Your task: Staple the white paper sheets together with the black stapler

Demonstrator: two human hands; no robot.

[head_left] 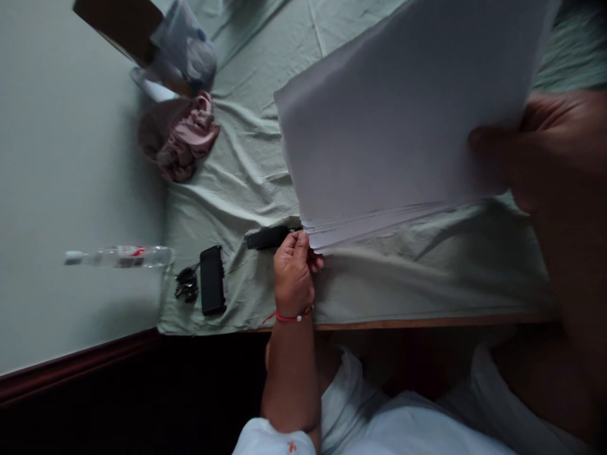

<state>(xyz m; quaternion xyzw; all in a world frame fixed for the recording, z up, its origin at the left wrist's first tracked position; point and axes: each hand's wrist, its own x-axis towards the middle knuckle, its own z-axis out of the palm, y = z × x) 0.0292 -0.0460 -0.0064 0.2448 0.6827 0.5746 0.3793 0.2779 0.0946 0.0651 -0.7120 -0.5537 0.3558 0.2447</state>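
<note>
A stack of white paper sheets (398, 120) hangs tilted above the cloth, its lower edges slightly fanned out. My left hand (294, 262), with a red string bracelet at the wrist, pinches the stack's lower left corner. At the right side my right hand (535, 151) grips the same sheets, its thumb lying on top and the other fingers mostly hidden; this hand is dark and a little blurred. Just behind my left hand a black oblong object (268, 237) rests on the cloth, partly covered by the fingers.
A pale green cloth (246, 164) covers the table. Toward the left lie a black case-like object (212, 280), a small dark bundle (186, 284) and a clear plastic bottle (128, 256). Farther back are crumpled pink fabric (190, 136), a plastic bag (190, 50) and a brown box (121, 25).
</note>
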